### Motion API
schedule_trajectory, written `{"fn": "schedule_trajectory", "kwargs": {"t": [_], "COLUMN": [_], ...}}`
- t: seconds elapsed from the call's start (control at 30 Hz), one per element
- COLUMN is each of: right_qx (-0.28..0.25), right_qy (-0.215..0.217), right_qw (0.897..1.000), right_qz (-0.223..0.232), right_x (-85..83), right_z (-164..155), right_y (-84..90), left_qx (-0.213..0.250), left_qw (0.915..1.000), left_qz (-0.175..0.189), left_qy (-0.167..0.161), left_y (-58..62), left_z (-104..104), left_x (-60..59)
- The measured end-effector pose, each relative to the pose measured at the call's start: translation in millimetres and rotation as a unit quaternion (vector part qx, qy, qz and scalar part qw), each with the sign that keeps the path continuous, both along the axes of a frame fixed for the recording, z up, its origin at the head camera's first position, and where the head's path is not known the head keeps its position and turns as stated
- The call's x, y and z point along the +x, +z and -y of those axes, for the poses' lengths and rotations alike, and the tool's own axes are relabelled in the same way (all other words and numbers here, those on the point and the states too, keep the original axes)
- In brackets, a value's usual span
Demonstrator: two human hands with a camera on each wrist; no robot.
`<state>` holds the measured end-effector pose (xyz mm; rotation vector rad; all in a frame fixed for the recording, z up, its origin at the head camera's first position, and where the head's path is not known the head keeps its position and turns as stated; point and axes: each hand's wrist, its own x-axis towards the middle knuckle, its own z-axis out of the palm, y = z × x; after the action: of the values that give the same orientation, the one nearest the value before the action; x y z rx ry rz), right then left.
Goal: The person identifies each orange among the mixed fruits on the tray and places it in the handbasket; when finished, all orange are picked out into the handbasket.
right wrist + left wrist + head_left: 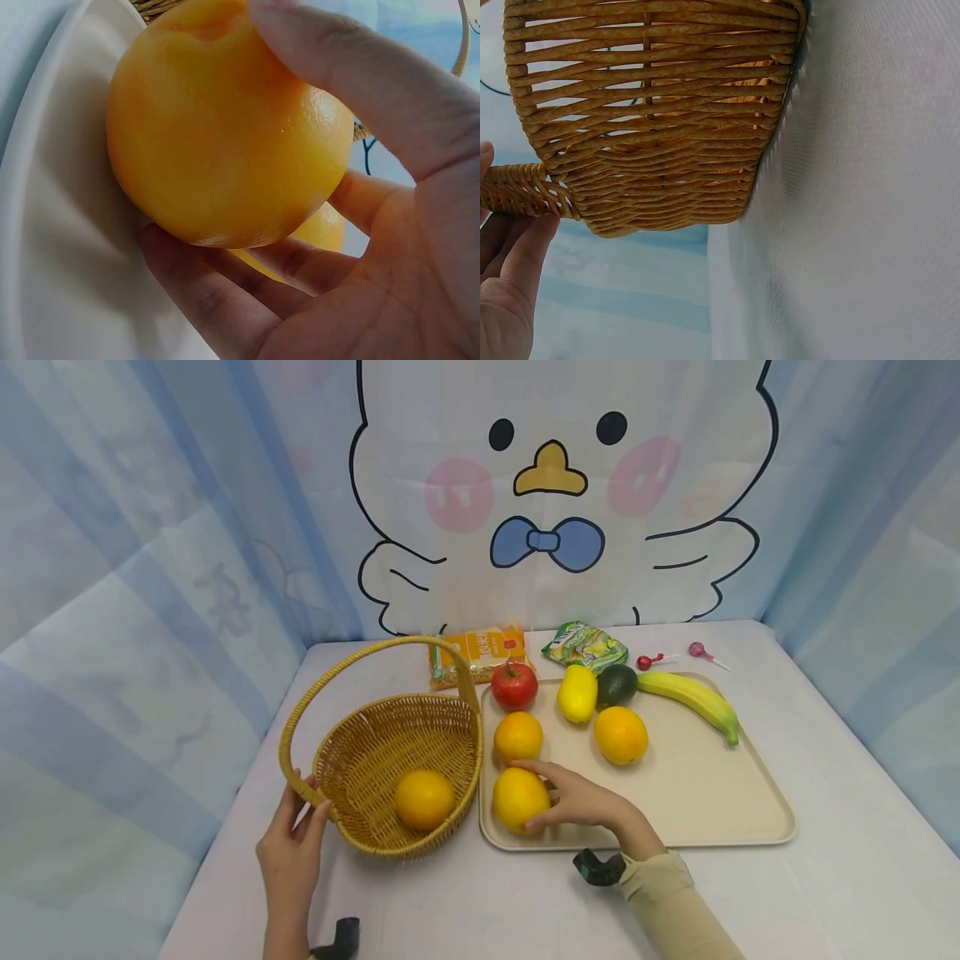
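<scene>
My left hand (291,852) grips the lower end of the handle of a wicker basket (352,727), its thumb and fingers on either side of the handle in the left wrist view. One orange (424,800) lies inside the basket. On the left end of a beige tray (705,793), my right hand (581,797) holds another orange (225,135), thumb on one side and fingers curled round the other. Right behind that one sits a third orange (518,737), partly seen past the fingers in the right wrist view.
The tray also carries a tomato (514,686), a yellow mango-like fruit (577,694), an avocado (617,685), another orange (621,736) and a banana (690,697). Behind stand an orange grain bag (483,652), a green packet (585,646) and two lollipops (697,650). Curtains surround the table.
</scene>
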<state>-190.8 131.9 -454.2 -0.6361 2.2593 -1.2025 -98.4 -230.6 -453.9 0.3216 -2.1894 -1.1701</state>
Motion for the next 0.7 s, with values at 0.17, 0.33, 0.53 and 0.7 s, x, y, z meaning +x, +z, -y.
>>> {"fn": "schedule_trajectory", "kwargs": {"t": [0.17,0.33,0.53,0.7], "right_qx": [0.002,0.005,0.004,0.001], "right_qy": [-0.001,-0.005,-0.005,-0.003], "right_qw": [1.0,1.0,1.0,1.0], "right_qz": [-0.001,-0.002,-0.002,-0.006], "right_x": [0.4,0.4,1.4,1.2], "right_z": [-0.1,-0.5,-1.1,-1.4], "right_y": [0.4,0.1,0.3,0.3], "left_qx": [0.0,0.001,0.002,0.003], "left_qw": [1.0,0.9999,1.0,1.0], "left_qz": [-0.007,-0.01,-0.007,-0.004], "left_qy": [-0.003,-0.005,-0.004,-0.003], "left_y": [-0.7,-1.4,-1.4,-1.0], "left_z": [0.8,1.4,1.0,0.9], "left_x": [0.0,0.0,0.1,0.2]}}
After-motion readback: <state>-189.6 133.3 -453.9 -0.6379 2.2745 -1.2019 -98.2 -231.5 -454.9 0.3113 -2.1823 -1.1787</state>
